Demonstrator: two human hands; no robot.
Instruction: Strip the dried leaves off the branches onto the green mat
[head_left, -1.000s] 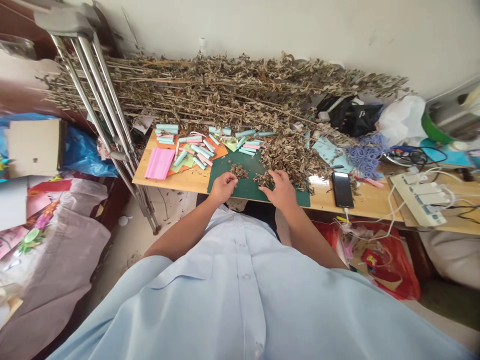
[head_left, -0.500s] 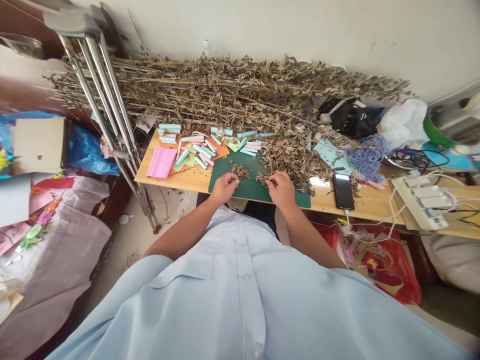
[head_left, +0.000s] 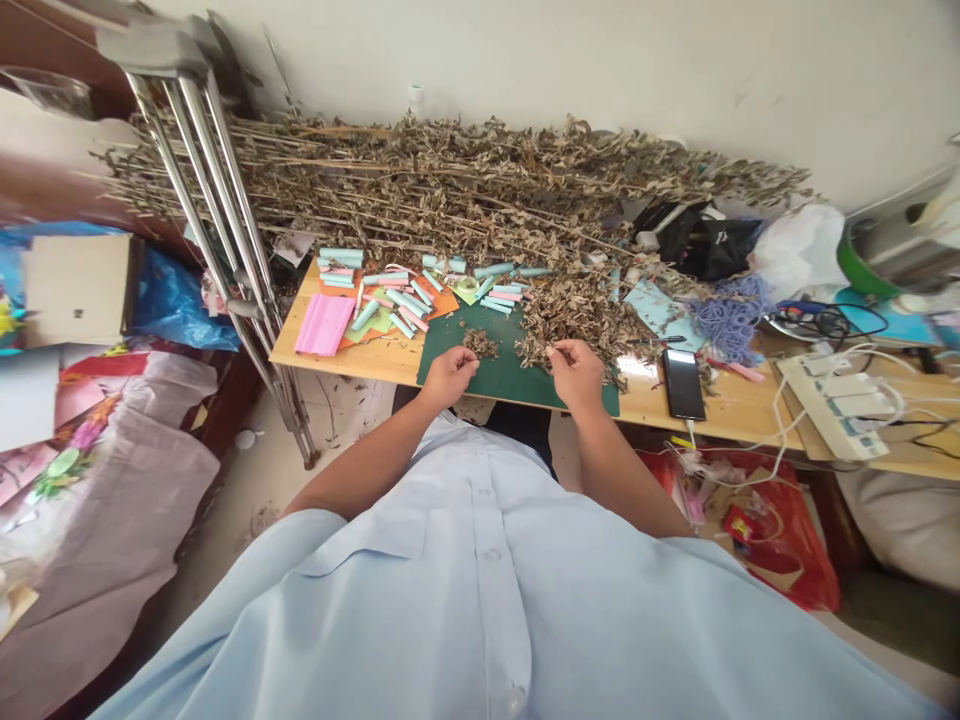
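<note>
Over the front edge of a green mat (head_left: pixel 495 385), my left hand (head_left: pixel 450 376) is closed with thumb and fingertips together; whatever they may hold is too small to make out. Just behind it lies a small heap of crumbled leaves (head_left: pixel 481 343). My right hand (head_left: pixel 579 377) pinches at the near left edge of a larger pile of dried leaves (head_left: pixel 574 315), its fingertips among the leaves. Between the two hands a strip of bare mat shows.
Long dried stalks (head_left: pixel 450 180) lie along the wall. Blue and pink paper rolls (head_left: pixel 405 300) and pink paper (head_left: pixel 324 324) are at left. A phone (head_left: pixel 683 384), purple cord (head_left: pixel 731 320) and power strip (head_left: pixel 832 405) lie at right. Metal crutches (head_left: pixel 217 200) lean beside the table.
My right hand has shifted to the right, away from the left hand, along the pile's near edge. The left hand stays almost where it was.
</note>
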